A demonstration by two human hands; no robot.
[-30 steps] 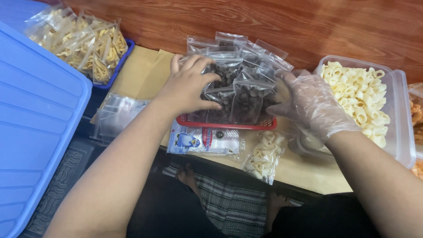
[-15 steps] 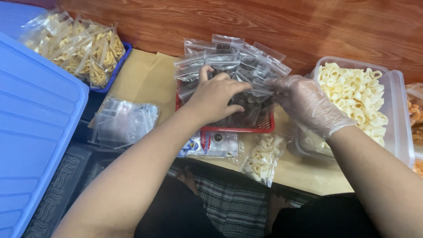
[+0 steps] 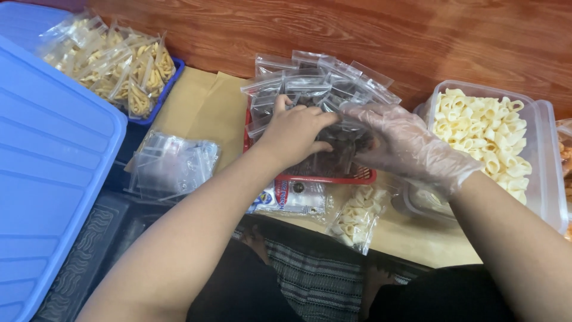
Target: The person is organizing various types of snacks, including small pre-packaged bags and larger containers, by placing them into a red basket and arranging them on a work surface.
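A red basket (image 3: pixel 333 177) on a low cardboard-covered surface holds several small clear zip bags (image 3: pixel 310 80) filled with dark pieces. My bare left hand (image 3: pixel 295 132) rests on top of the bags in the basket, fingers curled over one. My right hand (image 3: pixel 402 146), in a thin clear plastic glove, is pressed against the same bags from the right, fingers touching them. Which single bag each hand grips is hidden by the fingers.
A clear tub of pale ring-shaped crackers (image 3: pixel 485 134) stands at right. One filled cracker bag (image 3: pixel 356 220) and a printed packet (image 3: pixel 292 197) lie in front. Empty clear bags (image 3: pixel 173 164) lie left, beside a blue lid (image 3: pixel 47 161) and a blue tray of filled bags (image 3: pixel 116 62).
My left hand has moved right, onto the middle of the basket. My right hand has closed in on the bags from the right.
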